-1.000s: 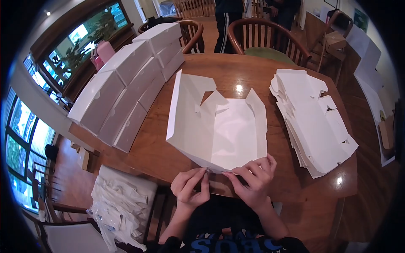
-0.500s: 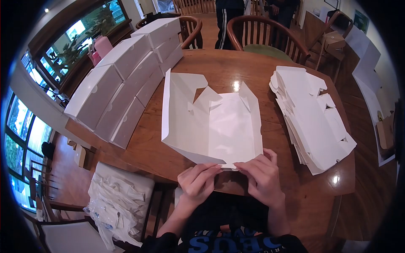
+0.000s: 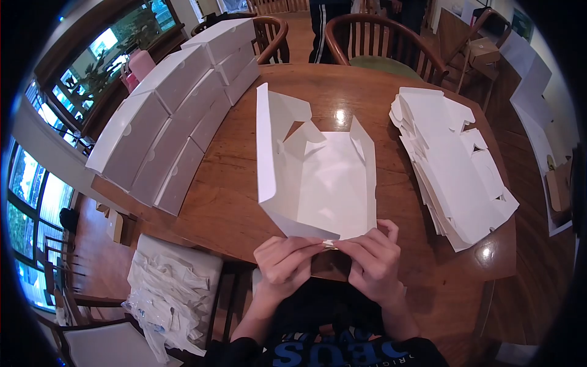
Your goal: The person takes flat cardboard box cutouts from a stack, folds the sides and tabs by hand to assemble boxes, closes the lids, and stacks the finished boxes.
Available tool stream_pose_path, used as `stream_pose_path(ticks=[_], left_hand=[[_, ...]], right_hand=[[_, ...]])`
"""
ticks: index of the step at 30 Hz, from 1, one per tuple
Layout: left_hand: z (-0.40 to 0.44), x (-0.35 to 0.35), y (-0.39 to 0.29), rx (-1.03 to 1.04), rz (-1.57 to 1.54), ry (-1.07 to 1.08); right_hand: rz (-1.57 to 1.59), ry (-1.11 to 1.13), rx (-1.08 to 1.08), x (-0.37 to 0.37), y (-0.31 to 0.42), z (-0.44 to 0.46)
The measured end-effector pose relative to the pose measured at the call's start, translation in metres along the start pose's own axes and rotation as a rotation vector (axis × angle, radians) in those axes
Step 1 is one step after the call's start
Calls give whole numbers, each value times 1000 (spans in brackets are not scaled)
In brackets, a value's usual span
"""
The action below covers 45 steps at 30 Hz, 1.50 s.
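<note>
A white cardboard box [image 3: 333,177], partly folded, lies on the wooden table before me, its lid side standing up at the left. At the box's near edge my left hand [image 3: 284,263] pinches the flaps from the left. My right hand [image 3: 374,260] pinches the same edge from the right, the fingertips of both hands almost meeting. A small bit of white card shows between them. Flaps at the far corners of the box stand upright. What lies beneath my fingertips is hidden.
Folded white boxes [image 3: 177,110] stand stacked along the table's left side. A pile of flat white box blanks [image 3: 449,165] lies at the right. A wooden chair [image 3: 385,43] stands beyond the table, and white plastic bags [image 3: 168,293] rest on a seat at lower left.
The upright lid side of the box has swung inward to the right. My fingertips have come closer together at the near edge.
</note>
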<state>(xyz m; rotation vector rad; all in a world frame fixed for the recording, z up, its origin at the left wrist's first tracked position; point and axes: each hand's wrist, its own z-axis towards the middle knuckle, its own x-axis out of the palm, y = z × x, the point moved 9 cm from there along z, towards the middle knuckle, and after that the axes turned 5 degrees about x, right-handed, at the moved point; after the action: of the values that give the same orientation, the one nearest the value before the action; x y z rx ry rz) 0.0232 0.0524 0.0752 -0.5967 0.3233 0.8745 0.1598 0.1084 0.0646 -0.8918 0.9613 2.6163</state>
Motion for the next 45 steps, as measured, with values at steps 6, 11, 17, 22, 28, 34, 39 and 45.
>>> stream_pose_path(ticks=[6, 11, 17, 22, 28, 34, 39, 45], left_hand=[[-4, 2, 0, 39, 39, -6], [-7, 3, -2, 22, 45, -27], [-8, 5, -2, 12, 14, -30], [-17, 6, 10, -57, -30, -40], [-17, 8, 26, -78, -53, -26], [-18, 0, 32, -95, -111, -103], [-27, -13, 55, -213, -171, -157], [-38, -23, 81, -334, -377, -202]], right_hand=[[-6, 32, 6, 3, 1, 0], [-13, 38, 0, 3, 3, -2], [-2, 16, -3, 2, 6, -3], [78, -20, 0, 1, 19, 0], [29, -1, -8, 9, 28, -2], [77, 36, -12, 18, 37, -8], [217, -23, -85, 11, 47, -14], [315, -273, -59, -13, 25, -17]])
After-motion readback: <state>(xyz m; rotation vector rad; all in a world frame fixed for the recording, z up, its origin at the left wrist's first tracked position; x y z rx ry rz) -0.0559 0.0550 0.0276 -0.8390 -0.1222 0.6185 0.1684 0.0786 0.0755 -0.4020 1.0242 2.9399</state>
